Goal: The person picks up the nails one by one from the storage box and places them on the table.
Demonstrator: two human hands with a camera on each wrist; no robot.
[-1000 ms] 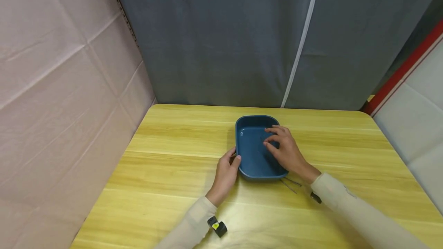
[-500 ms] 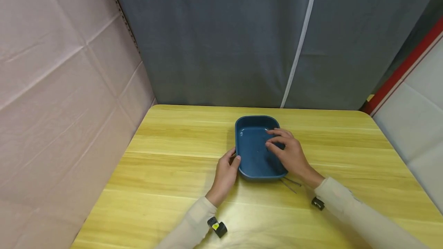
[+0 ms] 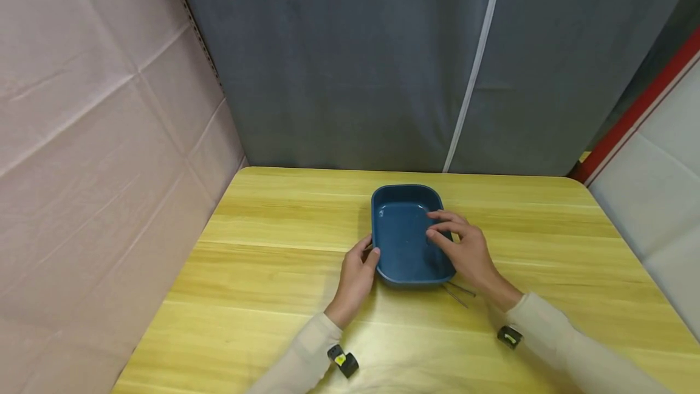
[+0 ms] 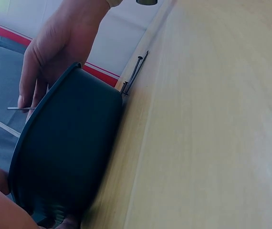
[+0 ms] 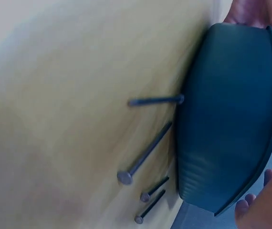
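Note:
A deep blue rectangular dish (image 3: 407, 248) with rounded corners sits on the wooden table. My left hand (image 3: 355, 278) grips its left side, thumb at the rim and fingers against the outer wall. Over the dish's right side, my right hand (image 3: 473, 253) pinches a thin metal nail (image 4: 19, 109) between thumb and fingertips; in the left wrist view it sticks out above the rim. Several loose nails (image 5: 145, 152) lie on the table beside the dish in the right wrist view, and some of these nails (image 3: 455, 295) show at its near right corner in the head view.
The wood-grain table (image 3: 273, 290) spreads around the dish. A grey curtain (image 3: 339, 65) hangs behind its far edge. Pale sheeting (image 3: 82, 169) stands at the left, and a white panel (image 3: 662, 187) with a red border at the right.
My right hand has drawn back a little to the right and nearer me, still pinching over the dish. The left hand and the dish stay in place.

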